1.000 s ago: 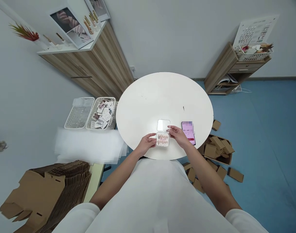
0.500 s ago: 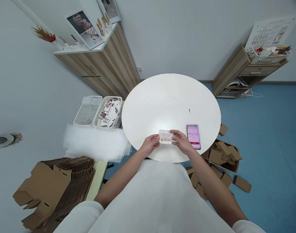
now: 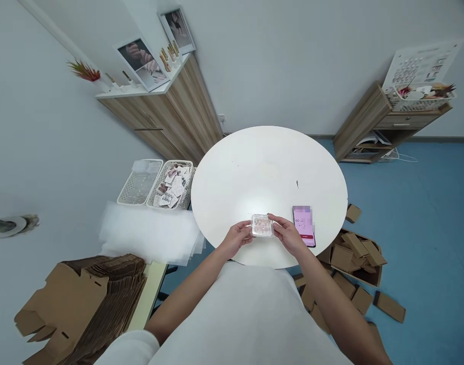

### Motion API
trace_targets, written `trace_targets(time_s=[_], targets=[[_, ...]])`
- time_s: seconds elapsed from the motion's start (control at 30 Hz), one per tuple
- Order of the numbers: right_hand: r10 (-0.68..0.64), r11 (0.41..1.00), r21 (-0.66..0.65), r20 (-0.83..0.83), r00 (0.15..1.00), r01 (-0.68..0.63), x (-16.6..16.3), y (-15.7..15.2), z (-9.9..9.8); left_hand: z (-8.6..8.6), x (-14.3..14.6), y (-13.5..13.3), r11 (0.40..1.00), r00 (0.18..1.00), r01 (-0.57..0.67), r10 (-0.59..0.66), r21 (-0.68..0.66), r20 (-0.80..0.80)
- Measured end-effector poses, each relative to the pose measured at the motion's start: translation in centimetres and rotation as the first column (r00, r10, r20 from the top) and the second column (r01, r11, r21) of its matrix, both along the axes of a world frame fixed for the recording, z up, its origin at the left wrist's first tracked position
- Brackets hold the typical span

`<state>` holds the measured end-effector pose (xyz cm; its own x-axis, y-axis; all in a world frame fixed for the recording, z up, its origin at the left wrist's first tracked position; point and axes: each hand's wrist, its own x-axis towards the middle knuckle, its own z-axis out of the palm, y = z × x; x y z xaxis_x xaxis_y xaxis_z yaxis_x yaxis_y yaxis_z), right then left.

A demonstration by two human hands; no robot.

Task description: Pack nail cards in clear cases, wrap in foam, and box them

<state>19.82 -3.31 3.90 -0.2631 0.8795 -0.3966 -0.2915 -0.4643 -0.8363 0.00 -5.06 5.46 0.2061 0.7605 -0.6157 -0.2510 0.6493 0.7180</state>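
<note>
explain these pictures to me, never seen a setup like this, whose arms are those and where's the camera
There is no machine here, just a person's two bare hands. One camera worn on the head takes every picture, looking forward and down, so the arms reach away from you. The left hand and right hand hold a small clear case by its sides; inside are two rows of pale, nail-shaped pieces. On the white table, a phone with a lit screen lies near the right hand.
</note>
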Motion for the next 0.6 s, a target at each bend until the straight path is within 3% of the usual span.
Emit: trace_targets(time_s=[0.13,0.37,0.6], targets=[[-0.019,0.999,0.048,0.076,0.997,0.016,-0.14,-0.12,0.71,-0.15,0.31,0.20,0.996,0.987,0.014,0.001,0.089,-0.162],[-0.034,0.996,-0.072,0.189,0.981,0.048,-0.43,-0.39,0.68,0.01,0.64,0.57,0.990,0.977,0.018,0.013,0.143,-0.213],[-0.048,0.997,-0.052,0.194,0.980,0.059,0.19,-0.04,0.50,-0.36,0.47,0.36,0.986,0.952,0.045,0.005,0.157,-0.306]])
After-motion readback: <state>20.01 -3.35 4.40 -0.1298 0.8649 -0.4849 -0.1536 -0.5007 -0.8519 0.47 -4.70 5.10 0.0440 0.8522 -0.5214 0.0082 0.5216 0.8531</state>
